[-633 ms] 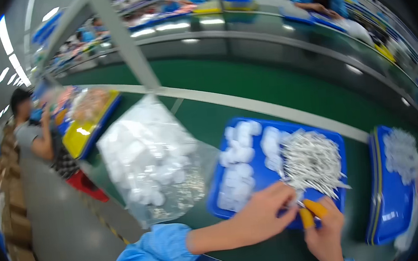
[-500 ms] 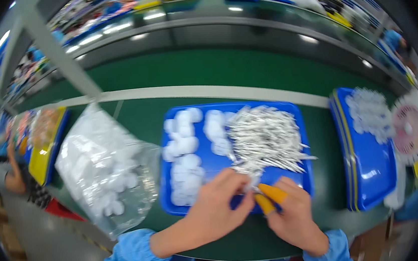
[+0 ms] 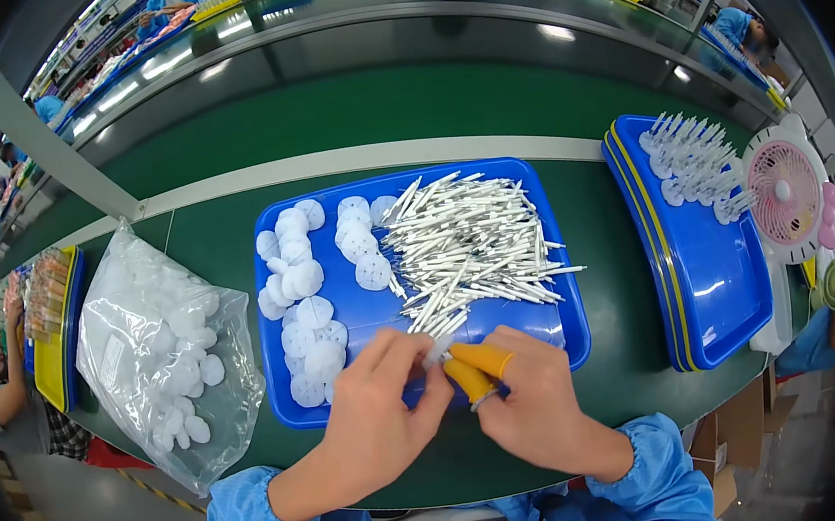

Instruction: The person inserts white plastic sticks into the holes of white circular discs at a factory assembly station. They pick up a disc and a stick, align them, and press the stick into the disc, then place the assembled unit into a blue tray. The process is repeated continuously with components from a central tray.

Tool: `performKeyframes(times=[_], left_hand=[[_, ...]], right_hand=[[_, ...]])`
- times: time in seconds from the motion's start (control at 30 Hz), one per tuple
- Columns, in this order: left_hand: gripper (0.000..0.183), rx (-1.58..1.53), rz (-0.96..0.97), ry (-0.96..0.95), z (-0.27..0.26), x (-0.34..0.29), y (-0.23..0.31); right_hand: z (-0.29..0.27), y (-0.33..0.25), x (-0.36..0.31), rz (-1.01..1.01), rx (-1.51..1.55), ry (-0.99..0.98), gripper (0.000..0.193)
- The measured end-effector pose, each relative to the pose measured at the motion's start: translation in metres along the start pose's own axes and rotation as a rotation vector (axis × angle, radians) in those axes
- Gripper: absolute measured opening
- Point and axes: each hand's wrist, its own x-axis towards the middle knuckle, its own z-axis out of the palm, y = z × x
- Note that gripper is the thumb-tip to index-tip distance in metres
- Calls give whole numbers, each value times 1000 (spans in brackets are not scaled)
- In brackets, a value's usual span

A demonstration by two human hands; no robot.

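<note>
My left hand (image 3: pixel 378 420) and my right hand (image 3: pixel 537 405) meet at the front edge of a blue tray (image 3: pixel 363 316). Between their fingertips is a small translucent white piece (image 3: pixel 437 350), partly hidden by the fingers. The left thumb and forefinger pinch it. Yellow finger cots (image 3: pixel 483 363) cover the thumb and forefinger of the right hand, which press on the piece's other side. In the tray lie a heap of thin white sticks (image 3: pixel 476 240) with grey tips and stacks of white translucent discs (image 3: pixel 314 313).
A clear plastic bag (image 3: pixel 160 351) of white discs lies left of the tray. To the right, stacked blue and yellow trays (image 3: pixel 708 303) hold discs with sticks standing in them (image 3: pixel 695 163), beside a pink fan (image 3: pixel 782 183). A person (image 3: pixel 9 400) works at far left.
The view has shifted, so tray and bag sit further left and slightly higher. Both hands remain together at the tray's front, fingertips still closed around the small piece.
</note>
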Motion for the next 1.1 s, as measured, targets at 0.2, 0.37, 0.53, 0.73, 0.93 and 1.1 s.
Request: performKeyframes(times=[0.2,0.37,0.53,0.73,0.93,1.1], left_hand=[[13,93,-27,286,-26,24,-11],[16,3,-101,155,-31,25,-9],[16,-109,-137,113,-28,19,-10],[18,-145,-63,7,-11,14,-3],[19,-94,-55,-2,-8,13,-1],[18,-104,-109,0,-7,11,0]], right_hand=[[-20,5,20,-54,-196,-196,24],[-6,21,23,-219,-363,-250,15],[-43,4,17,18,-151,-170,32],[-34,2,12,-117,-21,-230,46],[-30,15,9,-187,-77,-174,41],[-30,18,11,-139,-107,-203,44]])
